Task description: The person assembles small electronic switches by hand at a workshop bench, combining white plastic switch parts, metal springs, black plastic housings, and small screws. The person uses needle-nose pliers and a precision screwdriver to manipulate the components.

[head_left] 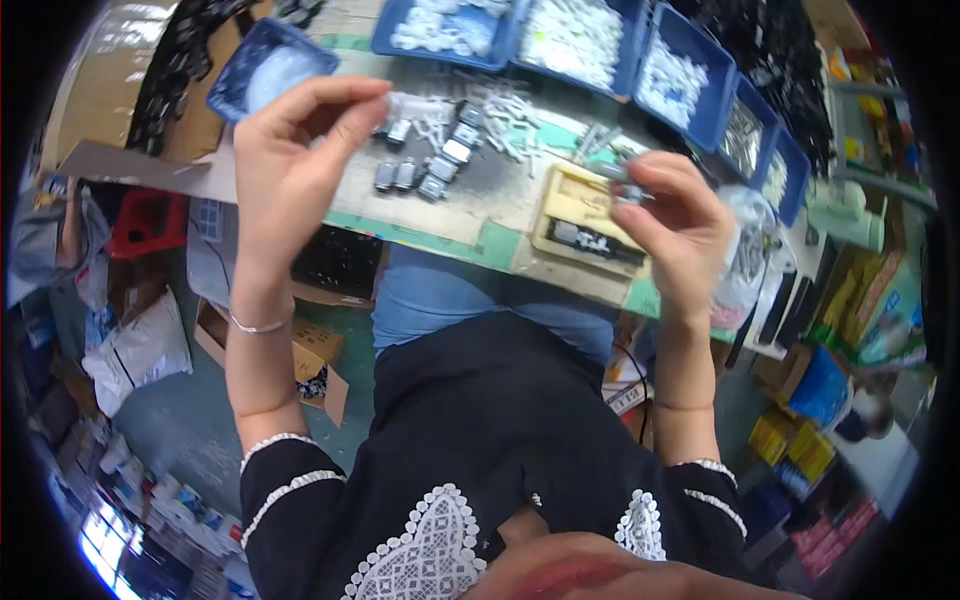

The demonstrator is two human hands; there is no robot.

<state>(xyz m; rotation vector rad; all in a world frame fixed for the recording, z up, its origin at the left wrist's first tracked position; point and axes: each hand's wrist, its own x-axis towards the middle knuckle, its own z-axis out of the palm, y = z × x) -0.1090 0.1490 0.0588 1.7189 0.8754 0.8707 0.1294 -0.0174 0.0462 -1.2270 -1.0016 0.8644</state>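
My left hand (295, 150) is raised over the left of the workbench, thumb and forefinger pinched together. What sits between those fingertips, if anything, I cannot make out. Over on the right, my right hand (685, 220) pinches a small grey metal part (622, 180) above a cream-coloured fixture block (585, 195). A black slot with a silvery piece (590, 240) lies along the block's near side. Between the hands, several small silver-and-black block-shaped parts (457, 150) lie in a loose group. White branching plastic pieces (510, 120) are scattered behind them.
Blue bins along the bench's far side hold white plastic parts (570, 40) and metal pins (742, 130). A blue tray (225, 95) with a white bag stands far left. Right of my right hand lies a clear plastic bag (750, 250). An open cardboard box (318, 360) is on the floor.
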